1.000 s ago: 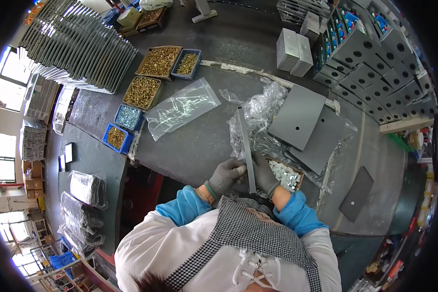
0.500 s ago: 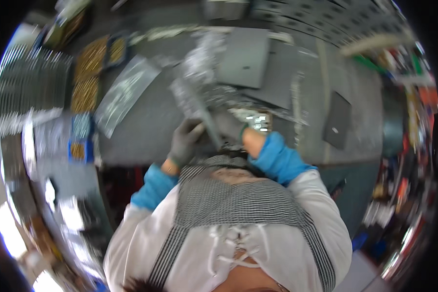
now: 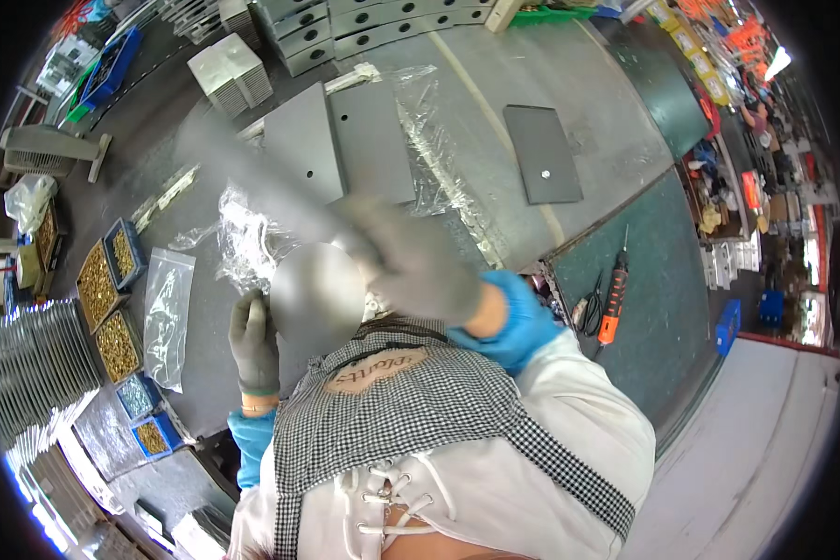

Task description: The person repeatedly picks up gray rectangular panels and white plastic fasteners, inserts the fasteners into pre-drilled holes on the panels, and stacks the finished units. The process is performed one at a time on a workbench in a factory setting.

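Note:
My right hand (image 3: pixel 429 266), in a grey glove and smeared by motion, is closed round the near end of a long dark grey flat panel (image 3: pixel 271 182). The panel is tilted away to the far left and also blurred. My left hand (image 3: pixel 255 345), gloved too, has its fingers bent in at the left edge of a shiny, rounded-looking metal piece (image 3: pixel 315 297) in front of my apron. That piece's exact shape is too blurred to tell. Crumpled clear plastic wrap (image 3: pixel 245 233) lies just beyond my left hand.
Two grey panels with holes (image 3: pixel 373 140) lie beyond my hands. Another dark panel (image 3: pixel 543 154) rests to the right, past an orange power screwdriver (image 3: pixel 614 297). On the left are a clear plastic bag (image 3: pixel 168 317), small bins of brass-coloured parts (image 3: pixel 119 345) and stacked metal sheets (image 3: pixel 37 364).
My view has swung to the right. The panel has gone from steep between my hands to reaching far left, in my right hand. My hands have moved apart.

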{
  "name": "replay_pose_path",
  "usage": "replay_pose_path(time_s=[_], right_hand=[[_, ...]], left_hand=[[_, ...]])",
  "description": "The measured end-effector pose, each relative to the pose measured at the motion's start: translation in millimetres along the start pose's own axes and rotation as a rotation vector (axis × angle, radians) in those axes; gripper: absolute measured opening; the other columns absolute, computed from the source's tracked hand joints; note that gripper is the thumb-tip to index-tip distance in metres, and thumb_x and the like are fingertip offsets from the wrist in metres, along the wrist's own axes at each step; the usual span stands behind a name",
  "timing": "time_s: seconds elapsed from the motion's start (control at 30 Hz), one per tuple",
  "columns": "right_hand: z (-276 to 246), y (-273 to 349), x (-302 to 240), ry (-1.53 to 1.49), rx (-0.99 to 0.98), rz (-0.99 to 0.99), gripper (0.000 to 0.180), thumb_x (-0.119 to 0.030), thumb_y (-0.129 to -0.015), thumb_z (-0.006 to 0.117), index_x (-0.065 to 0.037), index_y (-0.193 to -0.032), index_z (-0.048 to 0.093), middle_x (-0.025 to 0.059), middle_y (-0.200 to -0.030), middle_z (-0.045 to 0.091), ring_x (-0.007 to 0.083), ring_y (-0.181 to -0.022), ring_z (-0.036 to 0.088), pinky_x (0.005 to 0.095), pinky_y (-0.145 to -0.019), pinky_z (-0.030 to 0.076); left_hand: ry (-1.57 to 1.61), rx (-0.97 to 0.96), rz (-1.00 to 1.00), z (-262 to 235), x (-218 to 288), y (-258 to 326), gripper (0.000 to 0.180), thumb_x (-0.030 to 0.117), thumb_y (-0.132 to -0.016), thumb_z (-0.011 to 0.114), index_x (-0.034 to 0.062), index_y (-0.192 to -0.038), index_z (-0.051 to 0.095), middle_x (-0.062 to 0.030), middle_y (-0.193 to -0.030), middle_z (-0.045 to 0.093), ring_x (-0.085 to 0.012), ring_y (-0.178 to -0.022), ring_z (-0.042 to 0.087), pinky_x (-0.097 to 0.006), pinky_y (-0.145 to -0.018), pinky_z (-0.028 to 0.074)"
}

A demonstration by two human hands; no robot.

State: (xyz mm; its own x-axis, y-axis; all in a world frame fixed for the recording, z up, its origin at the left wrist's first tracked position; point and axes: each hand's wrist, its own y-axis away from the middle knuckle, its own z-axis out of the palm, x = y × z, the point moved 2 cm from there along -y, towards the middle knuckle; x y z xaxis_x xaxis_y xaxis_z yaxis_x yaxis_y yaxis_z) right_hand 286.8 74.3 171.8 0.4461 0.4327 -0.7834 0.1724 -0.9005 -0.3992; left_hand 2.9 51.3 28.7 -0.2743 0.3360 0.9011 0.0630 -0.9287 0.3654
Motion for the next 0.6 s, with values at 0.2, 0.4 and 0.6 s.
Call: replay_pose_path(time_s=[0.2, 0.4, 0.6], right_hand=[[-108.6, 22.8, 86.8, 0.770, 0.408, 0.105, 0.050, -0.004, -0.086, 0.063, -0.009, -0.135, 0.057, 0.0210, -0.104, 0.069, 0.0403, -0.088, 0.069, 0.0490, -0.076, 0.055], [-166.5, 56.7, 234.3, 1.223, 0.115, 0.627, 0.042, -0.012, -0.088, 0.059, -0.013, -0.130, 0.056, 0.0186, -0.104, 0.071, 0.0424, -0.088, 0.069, 0.0543, -0.074, 0.055], [-144.5, 75.4, 283.9, 1.163, 0.125, 0.688, 0.034, -0.019, -0.091, 0.060, -0.011, -0.124, 0.056, 0.0188, -0.106, 0.070, 0.0418, -0.093, 0.070, 0.0562, -0.077, 0.055]], left_hand=[[-0.279, -0.048, -0.005, 22.2, 3.4, -32.2, 0.038, 0.020, -0.101, 0.060, -0.0036, -0.131, 0.058, -0.0108, -0.111, 0.069, -0.0153, -0.095, 0.066, -0.028, -0.082, 0.054], [-0.664, -0.176, 0.306, 54.1, -6.2, -102.2, 0.048, 0.019, -0.093, 0.071, 0.0035, -0.136, 0.058, -0.0143, -0.126, 0.068, -0.0278, -0.112, 0.067, -0.035, -0.094, 0.055], [-1.665, -0.131, 0.417, 123.7, 0.1, -132.1, 0.083, 0.023, -0.083, 0.077, 0.0143, -0.154, 0.035, -0.0119, -0.162, 0.033, -0.0372, -0.149, 0.033, -0.049, -0.117, 0.037]])
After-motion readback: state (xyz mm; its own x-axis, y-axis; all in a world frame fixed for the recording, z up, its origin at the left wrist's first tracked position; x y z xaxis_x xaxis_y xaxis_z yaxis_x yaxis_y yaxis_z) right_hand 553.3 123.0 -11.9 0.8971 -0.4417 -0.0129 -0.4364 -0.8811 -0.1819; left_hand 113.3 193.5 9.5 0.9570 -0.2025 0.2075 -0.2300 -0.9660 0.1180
